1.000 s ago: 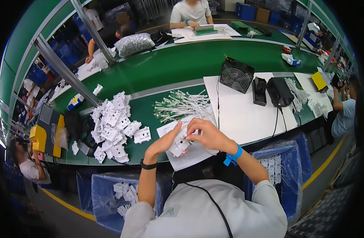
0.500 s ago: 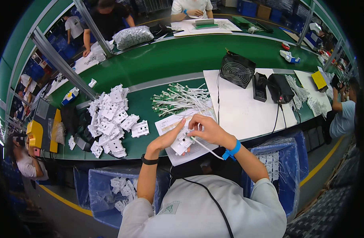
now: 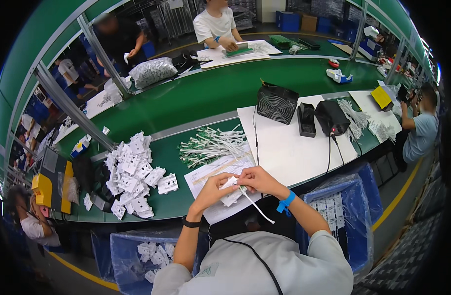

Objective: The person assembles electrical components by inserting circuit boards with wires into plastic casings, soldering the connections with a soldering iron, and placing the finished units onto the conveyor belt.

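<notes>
My left hand [image 3: 211, 192] is closed around a white plastic housing [image 3: 230, 198], held above the printed sheet near the table's front edge. My right hand [image 3: 263, 181] pinches at the housing's upper right corner, where a small green circuit board shows at the end of a white cable [image 3: 258, 208]. That cable hangs free toward me. My fingertips partly hide the contact between board and housing. To the left lies a heap of similar white housings [image 3: 132, 172]. Beyond my hands is a pile of white cables with green boards [image 3: 210, 145].
A black fan [image 3: 278, 102] and black power supply [image 3: 332, 117] stand on white board [image 3: 245, 115] to the right. Blue lined bins [image 3: 122, 255] flank me, with white parts inside. A yellow-and-black machine [image 3: 50, 182] stands left. Co-workers sit across the green belt [image 3: 186, 101] and to both sides.
The view has shifted, so the table appears lower. My right fingers have moved in closer to the left at the housing's top, and the cable now points more steeply toward me.
</notes>
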The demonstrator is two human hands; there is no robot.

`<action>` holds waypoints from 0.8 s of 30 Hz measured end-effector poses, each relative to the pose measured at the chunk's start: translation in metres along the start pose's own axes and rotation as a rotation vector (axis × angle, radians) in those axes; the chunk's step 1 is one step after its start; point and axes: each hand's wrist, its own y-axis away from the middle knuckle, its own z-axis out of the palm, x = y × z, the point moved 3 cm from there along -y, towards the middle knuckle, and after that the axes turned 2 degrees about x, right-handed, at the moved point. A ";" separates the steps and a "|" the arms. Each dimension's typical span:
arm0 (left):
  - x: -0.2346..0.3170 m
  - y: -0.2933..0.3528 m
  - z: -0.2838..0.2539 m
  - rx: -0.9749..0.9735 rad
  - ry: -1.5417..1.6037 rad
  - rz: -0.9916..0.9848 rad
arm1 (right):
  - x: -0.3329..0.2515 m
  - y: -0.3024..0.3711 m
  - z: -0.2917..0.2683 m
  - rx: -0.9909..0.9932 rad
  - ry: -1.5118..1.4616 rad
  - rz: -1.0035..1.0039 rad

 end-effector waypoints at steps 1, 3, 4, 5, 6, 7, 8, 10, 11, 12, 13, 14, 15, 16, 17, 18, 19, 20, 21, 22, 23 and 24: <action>-0.002 -0.003 0.003 -0.004 0.038 0.019 | 0.000 0.002 -0.002 0.005 0.003 -0.006; -0.003 -0.009 0.012 -0.005 -0.018 0.005 | 0.005 0.007 -0.009 0.051 0.021 -0.015; -0.004 -0.013 0.018 0.024 -0.040 0.081 | 0.008 0.010 -0.013 0.059 0.025 -0.019; -0.003 -0.017 0.023 0.053 -0.060 0.157 | 0.009 0.013 -0.017 0.093 -0.015 -0.037; -0.002 -0.021 0.027 0.044 -0.058 0.164 | 0.009 0.017 -0.022 0.128 -0.055 -0.056; -0.003 -0.026 0.030 0.058 -0.028 0.151 | 0.009 0.022 -0.029 0.205 -0.060 -0.046; -0.002 -0.028 0.032 0.081 0.002 0.138 | 0.004 0.025 -0.035 0.273 -0.065 -0.038; -0.007 -0.039 0.038 0.153 0.005 0.242 | -0.010 0.036 -0.043 0.314 0.078 -0.091; -0.002 -0.043 0.042 0.219 0.008 0.339 | -0.023 0.046 -0.043 0.362 0.216 -0.106; 0.000 -0.048 0.048 0.215 0.011 0.343 | -0.029 0.052 -0.044 0.375 0.418 -0.121; 0.004 -0.055 0.052 0.305 -0.082 0.371 | -0.036 0.057 -0.043 0.380 0.422 -0.120; 0.010 -0.062 0.060 0.384 -0.172 0.399 | -0.040 0.065 -0.042 0.460 0.363 -0.059; 0.018 -0.068 0.067 0.430 -0.161 0.395 | -0.044 0.068 -0.041 0.529 0.302 -0.005; 0.019 -0.077 0.075 0.458 -0.076 0.437 | -0.053 0.070 -0.036 0.673 0.462 -0.142; 0.015 -0.090 0.082 0.490 0.008 0.479 | -0.056 0.066 -0.031 0.675 0.465 -0.146; 0.016 -0.102 0.090 0.481 0.140 0.470 | -0.064 0.068 -0.027 0.796 0.699 -0.329; 0.014 -0.114 0.098 0.472 0.272 0.403 | -0.071 0.069 -0.021 0.909 0.935 -0.515; 0.016 -0.123 0.107 0.451 0.402 0.327 | -0.076 0.069 -0.016 0.942 0.981 -0.510; 0.019 -0.128 0.114 0.381 0.493 0.214 | -0.072 0.069 -0.020 0.955 0.979 -0.498; 0.020 -0.134 0.119 0.367 0.490 0.206 | -0.061 0.065 -0.027 0.945 1.045 -0.392; 0.017 -0.142 0.123 0.336 0.441 0.210 | -0.051 0.062 -0.034 0.934 1.109 -0.286; 0.011 -0.154 0.124 0.317 0.392 0.223 | -0.047 0.059 -0.042 0.893 1.152 -0.284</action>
